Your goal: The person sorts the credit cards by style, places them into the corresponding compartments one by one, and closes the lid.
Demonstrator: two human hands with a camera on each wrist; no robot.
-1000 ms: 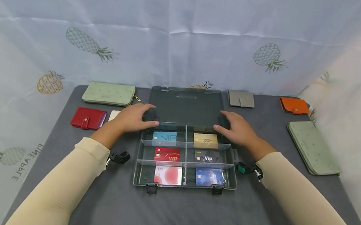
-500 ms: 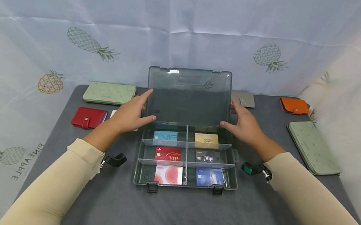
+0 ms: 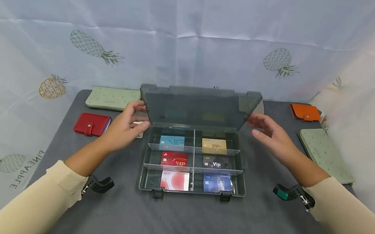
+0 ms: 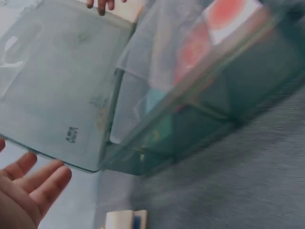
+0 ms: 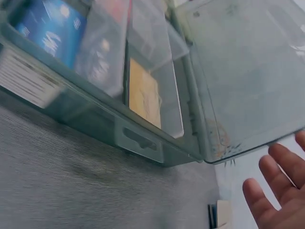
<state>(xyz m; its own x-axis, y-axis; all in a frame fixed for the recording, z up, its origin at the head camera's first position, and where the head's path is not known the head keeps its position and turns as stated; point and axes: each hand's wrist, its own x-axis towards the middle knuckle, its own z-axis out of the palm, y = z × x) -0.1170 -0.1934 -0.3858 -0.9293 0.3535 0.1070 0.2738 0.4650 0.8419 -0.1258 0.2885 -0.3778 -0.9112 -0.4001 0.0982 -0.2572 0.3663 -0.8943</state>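
A smoky clear plastic compartment box (image 3: 149,183) lies on the table, its hinged lid (image 3: 198,108) raised and tilted. Inside, separate compartments hold a light-blue card (image 3: 172,143), a gold card (image 3: 214,146), a red card (image 3: 174,158), a black card (image 3: 217,162), a pink-and-white card (image 3: 175,180) and a dark-blue card (image 3: 217,184). My left hand (image 3: 121,129) is by the lid's left edge, fingers loosely spread. At its right edge is my right hand (image 3: 275,142), fingers relaxed. Both wrist views show fingertips close against the lid's edge; contact is unclear.
A light-green long wallet (image 3: 113,98) and a red snap wallet (image 3: 91,124) lie on the left. An orange wallet (image 3: 305,112) and another green wallet (image 3: 326,154) lie on the right. A grey wallet is mostly hidden behind the lid; a cream item (image 3: 139,131) is partly behind my left hand.
The lid has swung up from lying back, through a steeper stance, to leaning toward me over the box. Both hands have moved outward along its sides. The cards stay in place.
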